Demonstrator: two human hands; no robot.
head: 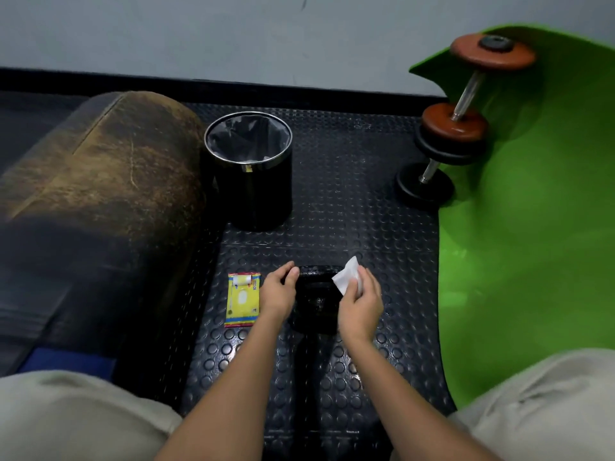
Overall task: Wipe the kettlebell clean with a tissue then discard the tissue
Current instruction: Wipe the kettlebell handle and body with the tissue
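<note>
Kettlebell (pixel 316 294) sits on floor (pixel 366 211); my left hand (pixel 278 294) curls at its handle, my right hand (pixel 361 302) pinches tissue (pixel 346 277) against it.

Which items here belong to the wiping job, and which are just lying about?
In use: kettlebell, tissue in right hand, left hand at the kettlebell, tissue pack, lined bin.
Lying about: dumbbells, green mat, worn cushion.

Left hand (pixel 278 294) steadies the black kettlebell (pixel 316 299) on the studded mat (pixel 349 201), right hand (pixel 361 306) pinching a white tissue (pixel 346 277) against it.
</note>
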